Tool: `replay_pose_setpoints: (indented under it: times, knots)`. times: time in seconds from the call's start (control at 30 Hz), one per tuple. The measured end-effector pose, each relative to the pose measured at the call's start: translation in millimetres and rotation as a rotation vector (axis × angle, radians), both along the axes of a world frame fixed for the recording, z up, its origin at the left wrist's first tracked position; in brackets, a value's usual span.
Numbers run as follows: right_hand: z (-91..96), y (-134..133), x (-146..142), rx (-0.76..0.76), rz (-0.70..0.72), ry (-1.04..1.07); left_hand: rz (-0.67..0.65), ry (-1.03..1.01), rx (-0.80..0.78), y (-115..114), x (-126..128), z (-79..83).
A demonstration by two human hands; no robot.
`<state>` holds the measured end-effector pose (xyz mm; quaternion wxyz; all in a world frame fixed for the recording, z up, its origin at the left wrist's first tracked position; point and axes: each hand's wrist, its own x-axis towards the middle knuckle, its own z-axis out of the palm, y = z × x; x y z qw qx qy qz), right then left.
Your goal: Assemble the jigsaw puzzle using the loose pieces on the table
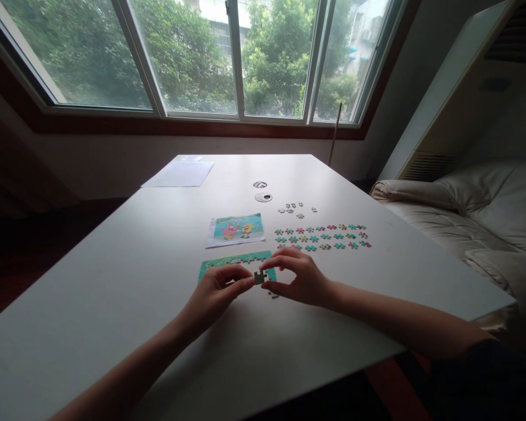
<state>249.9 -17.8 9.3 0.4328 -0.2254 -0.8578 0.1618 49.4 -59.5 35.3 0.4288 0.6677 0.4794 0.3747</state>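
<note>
Where windows (193,58) glow, table (114,263) (white) bears puzzle pieces (322,235).

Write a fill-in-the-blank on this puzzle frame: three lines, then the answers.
1. The left hand and right hand pinch one puzzle piece ____ them.
2. The loose pieces lie in rows to the ____ of the reference picture.
3. The sheet of paper lies at the far ____ side of the table.
Missing words: between; right; left.
</note>
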Motion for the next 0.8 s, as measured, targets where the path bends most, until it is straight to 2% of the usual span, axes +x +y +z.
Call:
replay_pose_setpoints:
  times: [0.1, 0.23, 0.33, 0.43, 0.53, 0.6, 0.7, 0.8]
  knots:
    - [0.5, 1, 0, 0.059, 0.002, -0.034, -0.004, 0.024, 0.009, 0, 1, -2.2]
    - [1.6, -1, -2, 0.011, -0.023, -0.063, -0.052, 0.121, -0.008, 5, -9, -0.9]
    - [2.0, -2, -2, -0.047, -0.039, -0.111, -0.005, 0.311, 0.014, 12, -36, 4.2]
    - [2.1, -1, -3, -0.077, -0.042, -0.160, 0.066, 0.558, 0.081, 19, -77, 4.3]
    - [3.0, -1, -9, -0.085, -0.048, -0.223, 0.037, 0.725, 0.230, 21, -114, -6.6]
    - [4.1, -3, -19, -0.084, -0.045, -0.284, 0.015, 0.773, 0.259, 18, -130, -17.5]
    - [5.2, -8, -41, -0.088, -0.014, -0.358, -0.052, 0.816, 0.260, 12, -138, -30.2]
    - [3.9, -14, -64, -0.103, 0.003, -0.394, -0.109, 0.842, 0.246, 8, -135, -33.2]
